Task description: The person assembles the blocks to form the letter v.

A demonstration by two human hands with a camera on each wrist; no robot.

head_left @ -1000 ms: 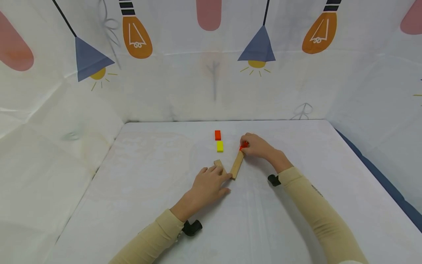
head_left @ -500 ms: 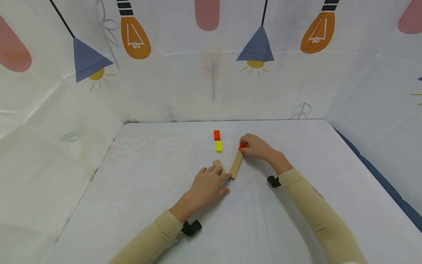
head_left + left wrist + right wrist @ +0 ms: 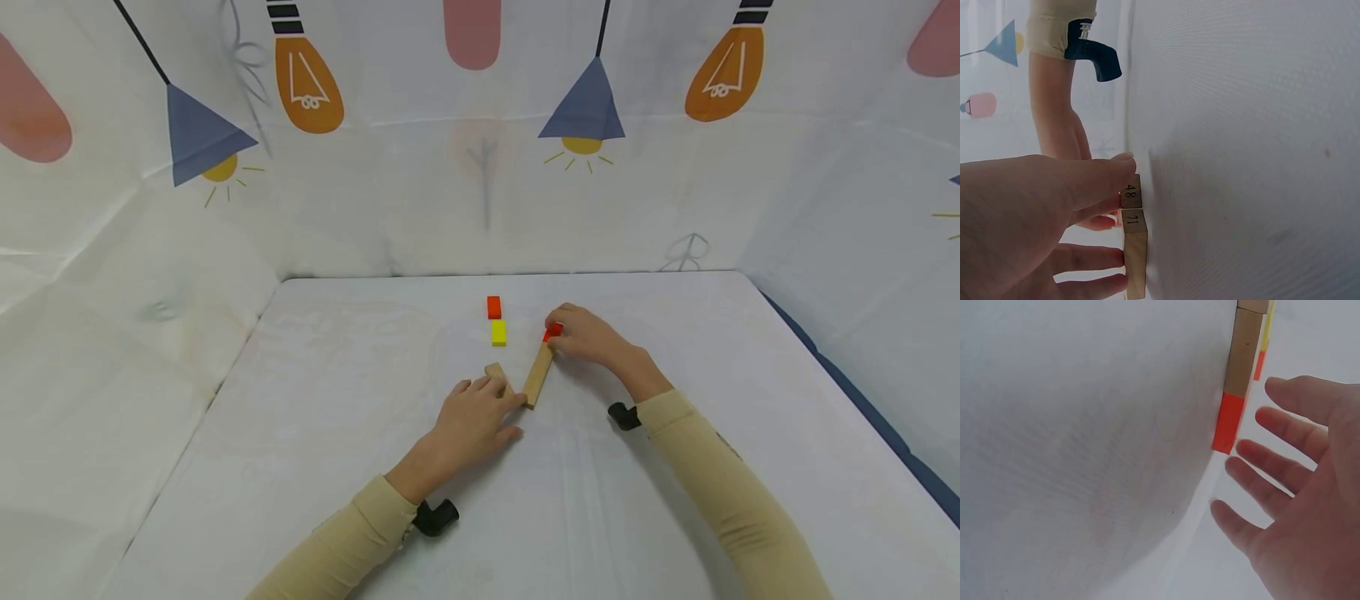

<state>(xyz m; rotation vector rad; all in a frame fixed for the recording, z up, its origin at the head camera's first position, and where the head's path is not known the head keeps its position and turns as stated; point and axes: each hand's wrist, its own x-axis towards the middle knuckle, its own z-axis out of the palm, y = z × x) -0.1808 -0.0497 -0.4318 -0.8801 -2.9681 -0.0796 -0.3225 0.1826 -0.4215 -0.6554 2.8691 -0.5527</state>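
Observation:
Two plain wooden blocks lie in a V on the table, their near ends close together. Across the left wooden block (image 3: 495,370) lies my left hand (image 3: 471,421), its index fingertip at the near end of the right wooden block (image 3: 538,379). The left wrist view shows fairly straight fingertips touching the side of the block marked 71 (image 3: 1135,253), and another block marked 48 (image 3: 1130,191) beyond it. Past the right wooden block's far end, in line with it, sits a red block (image 3: 1229,423). My right hand (image 3: 588,335) reaches over it, fingers extended and fingertips close to its top.
A yellow block (image 3: 498,333) and another red block (image 3: 493,307) lie in a row farther back on the white table (image 3: 337,350). A printed white sheet (image 3: 420,192) rises behind the table's far edge and along both sides.
My right wrist and sleeve have shifted very slightly. Both hands otherwise stay in place, and the blocks have not visibly moved.

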